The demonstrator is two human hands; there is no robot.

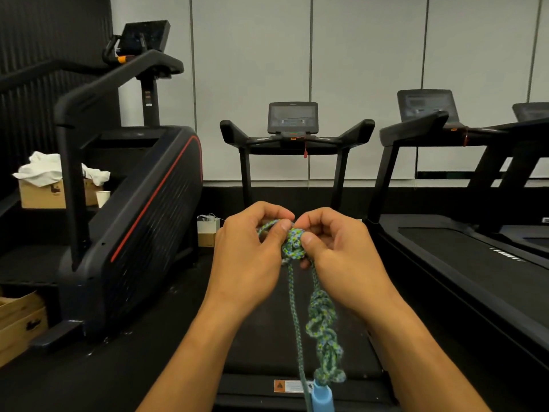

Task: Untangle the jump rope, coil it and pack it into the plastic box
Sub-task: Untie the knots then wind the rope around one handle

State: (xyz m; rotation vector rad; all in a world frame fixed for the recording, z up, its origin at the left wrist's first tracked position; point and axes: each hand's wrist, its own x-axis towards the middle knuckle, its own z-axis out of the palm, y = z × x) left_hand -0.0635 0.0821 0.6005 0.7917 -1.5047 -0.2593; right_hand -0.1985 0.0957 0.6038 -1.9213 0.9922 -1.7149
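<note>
You stand among black gym machines: a treadmill [292, 135] straight ahead, a stair climber [142, 203] to your left, a second treadmill [463, 233] to your right, and cardboard boxes [41, 193] beyond the climber. Your two hands meet in front of you, over the treadmill belt.

Your left hand [249, 257] curls its fingers round the jump rope [292, 246], a blue-green braided cord, with the thumb pressed on top of a knot. Your right hand [335, 254] pinches the same knot from the other side, thumb against curled fingers. Below your hands one plain strand hangs straight, and beside it a second strand falls in a chain of looped tangles down to a light blue handle [322, 395] at the bottom edge.

You look to be early in the untangling: the top knot is not yet undone and the chain of loops below is untouched. Coiling and packing are both still to do.

The plastic box is nowhere in view. The second handle is not visible either, possibly below the frame, and your fingers hide how the top knot is laid.
</note>
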